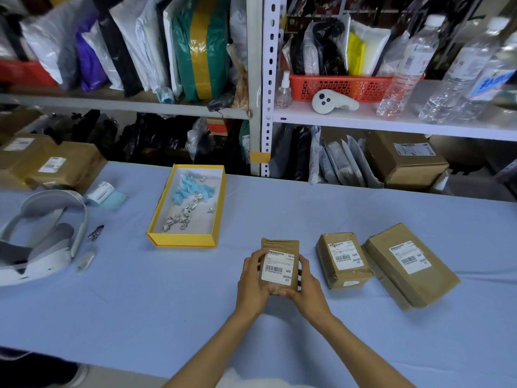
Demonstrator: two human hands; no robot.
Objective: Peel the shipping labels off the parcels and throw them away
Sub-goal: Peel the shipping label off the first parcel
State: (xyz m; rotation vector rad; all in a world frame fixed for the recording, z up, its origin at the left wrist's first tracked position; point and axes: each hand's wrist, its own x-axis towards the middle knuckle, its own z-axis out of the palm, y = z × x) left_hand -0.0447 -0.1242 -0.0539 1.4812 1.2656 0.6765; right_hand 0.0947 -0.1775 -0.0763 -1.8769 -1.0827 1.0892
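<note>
Head view: I see both hands on a small brown parcel (280, 245) near the front middle of the blue tabletop (112, 317). My left hand (255, 281) wraps the parcel's left edge, its fingers (258, 254) curled onto the upper left corner of the white shipping label (278, 266), and my right hand (303, 287) grips the right edge and lower corner, so both sets of fingers are clamped on the parcel. The label lies flat on the parcel's face; I cannot tell whether any corner has lifted. Just to the right a second parcel (344, 260) lies on the tabletop, and a larger third parcel (411, 266) sits against its right side; each carries a white label. Further back and to the left stands an open yellow box (156, 236) holding crumpled white and blue scraps (187, 203). A white headset (42, 236) rests at the far left.
</note>
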